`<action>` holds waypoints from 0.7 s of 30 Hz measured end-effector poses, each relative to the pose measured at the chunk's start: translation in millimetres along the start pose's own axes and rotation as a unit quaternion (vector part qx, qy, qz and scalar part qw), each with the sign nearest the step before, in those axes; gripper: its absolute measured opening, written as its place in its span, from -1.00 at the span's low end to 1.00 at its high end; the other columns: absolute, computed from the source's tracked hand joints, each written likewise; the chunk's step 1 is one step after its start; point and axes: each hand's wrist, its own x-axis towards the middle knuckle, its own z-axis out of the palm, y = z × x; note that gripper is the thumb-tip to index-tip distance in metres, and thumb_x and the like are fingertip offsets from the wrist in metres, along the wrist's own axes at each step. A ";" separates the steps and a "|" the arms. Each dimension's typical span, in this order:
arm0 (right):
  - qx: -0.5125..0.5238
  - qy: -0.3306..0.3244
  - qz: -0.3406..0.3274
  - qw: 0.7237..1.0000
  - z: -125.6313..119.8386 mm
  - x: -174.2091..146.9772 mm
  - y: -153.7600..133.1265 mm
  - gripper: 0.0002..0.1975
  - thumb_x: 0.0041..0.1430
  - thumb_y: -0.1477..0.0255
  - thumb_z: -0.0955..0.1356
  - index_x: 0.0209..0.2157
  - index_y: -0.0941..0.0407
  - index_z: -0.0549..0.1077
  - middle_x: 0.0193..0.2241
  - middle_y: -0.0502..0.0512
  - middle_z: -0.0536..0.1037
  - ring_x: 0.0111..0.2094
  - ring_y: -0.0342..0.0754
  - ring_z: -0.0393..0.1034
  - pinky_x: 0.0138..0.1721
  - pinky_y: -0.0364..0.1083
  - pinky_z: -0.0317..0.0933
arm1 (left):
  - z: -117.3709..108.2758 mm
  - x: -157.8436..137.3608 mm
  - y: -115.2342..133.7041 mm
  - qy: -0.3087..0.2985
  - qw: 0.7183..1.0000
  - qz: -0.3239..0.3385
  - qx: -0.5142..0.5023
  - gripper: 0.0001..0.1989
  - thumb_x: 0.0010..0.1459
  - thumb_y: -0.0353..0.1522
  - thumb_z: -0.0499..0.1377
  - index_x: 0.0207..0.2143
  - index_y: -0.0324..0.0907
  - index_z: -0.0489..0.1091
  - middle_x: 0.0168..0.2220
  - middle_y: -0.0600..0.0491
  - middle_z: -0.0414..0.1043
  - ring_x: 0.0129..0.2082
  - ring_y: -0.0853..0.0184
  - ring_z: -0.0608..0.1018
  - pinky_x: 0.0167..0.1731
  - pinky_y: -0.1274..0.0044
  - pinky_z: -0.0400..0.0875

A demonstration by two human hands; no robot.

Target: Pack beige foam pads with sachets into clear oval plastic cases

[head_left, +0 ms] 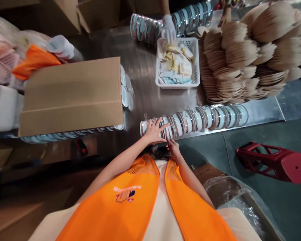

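Observation:
A row of round, clear-wrapped packages (198, 118) with pale blue and white bands stands on edge along the near side of the metal table. My left hand (155, 131) lies over the left end of this row, its fingers spread and touching the packages. Just below and to the right, my right hand (174, 149) is at the table's near edge, close to the same packages. Its fingers are curled together; what they hold, if anything, is too small to make out.
Across the metal table (142, 80) stands a white basket (177, 86) of small packets, with a co-worker's gloved hand (169, 29) in it. Fan-shaped wooden pieces (230, 60) are piled right. A cardboard sheet (72, 93) covers more packages left. A red stool (273, 162) lies on the floor.

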 end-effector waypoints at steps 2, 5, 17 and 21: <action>-0.026 0.033 -0.028 0.999 9.1 4.7 4.1 -0.65 0.01 0.09 0.46 -0.39 0.02 0.33 -0.58 -0.09 0.45 -0.58 -0.12 0.28 -0.58 -0.18 0.10 | 1.2 0.9 1.3 0.000 1.000 -0.003 0.002 0.21 0.02 0.25 0.36 0.57 0.09 -0.07 0.59 -0.18 -0.21 0.53 -0.29 0.02 0.44 -0.11 -0.18; -0.071 0.070 -0.059 0.993 21.2 7.7 4.8 -0.63 0.09 0.04 0.40 -0.43 0.02 0.29 -0.61 -0.11 0.39 -0.59 -0.14 0.20 -0.57 -0.17 0.07 | 4.2 3.6 3.1 -0.004 1.000 -0.023 0.005 0.30 0.05 0.24 0.33 0.59 -0.16 -0.19 0.58 -0.25 -0.20 0.54 -0.23 0.01 0.47 -0.06 -0.20; -0.347 0.169 -0.151 0.910 64.9 -7.0 -94.3 -0.67 0.22 0.29 0.42 -0.59 0.08 0.43 -0.48 0.23 0.56 -0.19 0.15 0.50 -0.22 -0.05 0.24 | 15.4 7.4 8.9 0.011 0.999 -0.011 -0.032 0.09 0.23 0.06 0.24 0.57 -0.32 -0.11 0.56 -0.32 -0.20 0.53 -0.27 0.03 0.43 -0.18 -0.14; -0.399 0.155 -0.160 0.890 97.2 38.0 -150.1 -0.83 0.14 0.36 0.51 -0.45 0.14 0.56 -0.31 0.37 0.64 0.04 0.26 0.51 -0.09 -0.04 0.27 | 13.1 9.9 10.3 -0.010 0.998 -0.004 -0.054 0.23 0.16 0.16 0.25 0.58 -0.35 -0.21 0.56 -0.39 -0.27 0.53 -0.36 -0.07 0.41 -0.23 -0.21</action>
